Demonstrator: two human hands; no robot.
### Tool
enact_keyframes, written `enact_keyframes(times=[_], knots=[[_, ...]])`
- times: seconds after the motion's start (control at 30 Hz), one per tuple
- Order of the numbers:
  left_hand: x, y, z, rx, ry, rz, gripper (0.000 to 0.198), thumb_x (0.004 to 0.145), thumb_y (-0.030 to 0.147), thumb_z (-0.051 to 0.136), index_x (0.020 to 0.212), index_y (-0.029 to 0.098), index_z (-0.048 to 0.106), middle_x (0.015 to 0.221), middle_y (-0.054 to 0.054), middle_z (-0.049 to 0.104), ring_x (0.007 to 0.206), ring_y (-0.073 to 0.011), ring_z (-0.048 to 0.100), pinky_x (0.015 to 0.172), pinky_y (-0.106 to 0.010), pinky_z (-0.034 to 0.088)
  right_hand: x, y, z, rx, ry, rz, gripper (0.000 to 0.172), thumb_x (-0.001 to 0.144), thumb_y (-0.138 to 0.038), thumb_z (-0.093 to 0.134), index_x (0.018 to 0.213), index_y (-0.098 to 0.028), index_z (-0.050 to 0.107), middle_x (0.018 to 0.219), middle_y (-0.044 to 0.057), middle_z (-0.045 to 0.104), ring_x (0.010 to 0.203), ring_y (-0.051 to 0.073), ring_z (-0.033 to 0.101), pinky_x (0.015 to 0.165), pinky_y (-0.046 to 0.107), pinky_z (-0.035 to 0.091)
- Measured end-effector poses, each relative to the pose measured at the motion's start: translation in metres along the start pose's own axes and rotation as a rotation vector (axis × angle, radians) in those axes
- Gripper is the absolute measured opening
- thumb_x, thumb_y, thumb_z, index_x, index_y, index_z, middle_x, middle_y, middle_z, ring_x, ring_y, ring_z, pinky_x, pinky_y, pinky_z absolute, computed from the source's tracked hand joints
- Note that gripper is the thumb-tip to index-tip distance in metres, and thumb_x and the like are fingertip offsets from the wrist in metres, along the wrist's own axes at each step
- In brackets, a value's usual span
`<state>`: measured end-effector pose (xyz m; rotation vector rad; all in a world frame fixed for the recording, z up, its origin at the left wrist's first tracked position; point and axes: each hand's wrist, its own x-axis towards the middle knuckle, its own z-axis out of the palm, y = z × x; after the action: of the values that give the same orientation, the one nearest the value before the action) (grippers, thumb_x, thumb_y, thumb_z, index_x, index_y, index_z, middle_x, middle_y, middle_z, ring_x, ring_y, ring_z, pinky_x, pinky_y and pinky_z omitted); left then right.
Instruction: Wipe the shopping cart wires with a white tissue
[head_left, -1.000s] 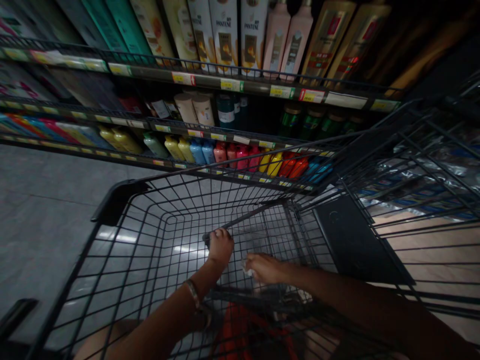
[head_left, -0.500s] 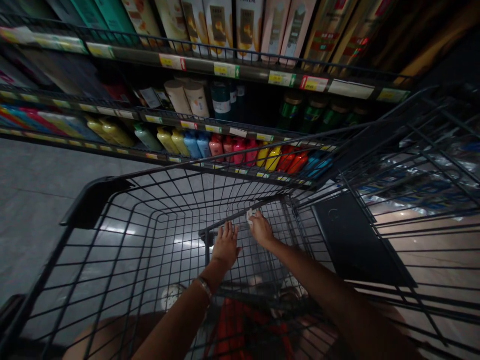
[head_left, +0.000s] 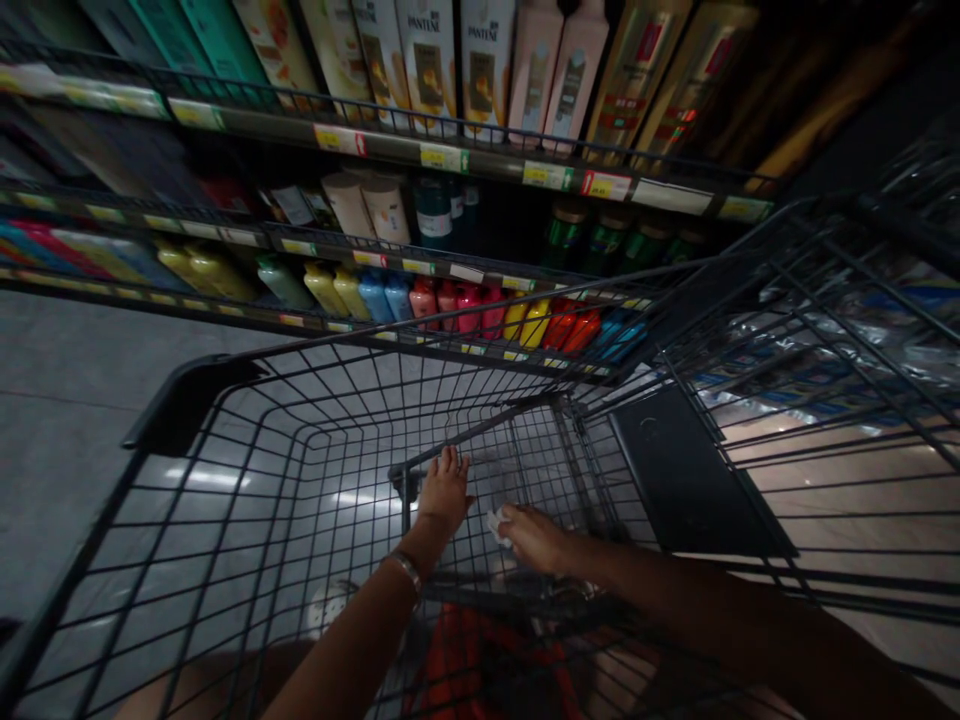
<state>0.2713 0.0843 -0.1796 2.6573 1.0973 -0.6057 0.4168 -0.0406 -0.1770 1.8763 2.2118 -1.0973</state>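
Both my arms reach down into a dark wire shopping cart. Between the fingers of my right hand is a crumpled white tissue, close to the wire mesh in the middle of the basket. To the left of it, my left hand lies with its fingers stretched out and holds nothing. Its fingertips are by a dark bar that runs across the mesh; whether they touch it I cannot tell. A bracelet circles my left wrist.
Shelves of bottles stand beyond the cart, with white shampoo bottles on the upper shelf and colourful bottles on the lowest. A black panel is fixed to the cart's right side. Shiny plastic-wrapped packs lie beyond it. Grey floor shows at left.
My right hand has come back toward my body with the tissue, away from the dark bar. The left hand has stayed nearly in place, fingers still stretched. The view has shifted slightly.
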Motion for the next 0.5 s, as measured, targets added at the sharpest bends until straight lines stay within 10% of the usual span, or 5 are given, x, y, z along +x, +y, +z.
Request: enact_keyframes(times=[0.23,0.5], knots=[[0.001,-0.002,-0.001,-0.019,-0.005,0.010,0.069,0.088,0.039,0.062,0.149,0.013,0.042,0.159,-0.020,0.034,0.150,-0.0322,0.028,0.120,-0.046,0.028,0.037,0.037,-0.072,-0.014,0.298,0.304,0.040,0.086,-0.003,0.046,0.116,-0.016,0.068,0.122,0.012,0.061,0.106,0.021,0.062,0.093,0.029,0.047],[0.000,-0.002,0.001,-0.047,-0.004,-0.002,0.068,0.089,0.038,0.061,0.149,0.014,0.041,0.160,-0.018,0.033,0.151,-0.0313,0.027,0.122,-0.046,0.027,0.050,0.028,-0.048,-0.033,0.261,0.537,0.044,0.090,-0.002,0.042,0.125,-0.015,0.065,0.134,0.016,0.058,0.113,0.025,0.062,0.096,0.032,0.048]])
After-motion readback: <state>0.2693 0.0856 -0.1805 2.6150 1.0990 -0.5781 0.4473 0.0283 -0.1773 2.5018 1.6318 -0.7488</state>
